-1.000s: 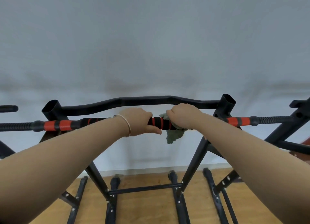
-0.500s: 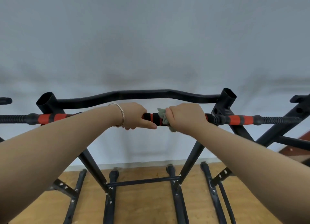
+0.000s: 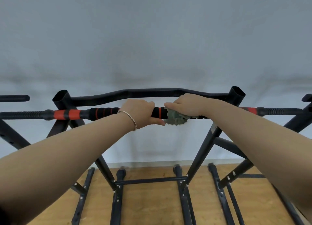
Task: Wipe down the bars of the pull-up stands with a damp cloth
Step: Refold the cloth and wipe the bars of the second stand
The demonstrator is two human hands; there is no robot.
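A black pull-up stand has a near bar [image 3: 103, 112] with black foam grips and red bands. My left hand [image 3: 141, 111] grips this bar near its middle, a thin bracelet on the wrist. Just to the right, my right hand [image 3: 183, 106] holds a crumpled grey-green cloth [image 3: 175, 119] wrapped over the bar; the cloth bulges out below and left of the fingers. Behind runs a curved black rear bar [image 3: 152, 91].
Open black upright tubes stand at the left [image 3: 61, 99] and right [image 3: 238, 93] ends of the rear bar. Legs and a cross brace [image 3: 150, 181] rest on a wooden floor [image 3: 152, 204]. Parts of other stands [image 3: 15, 98] show at both edges. A pale wall is behind.
My right hand with the cloth has shifted along the bar and more cloth now shows below it. The left hand keeps its grip. The view has shifted slightly.
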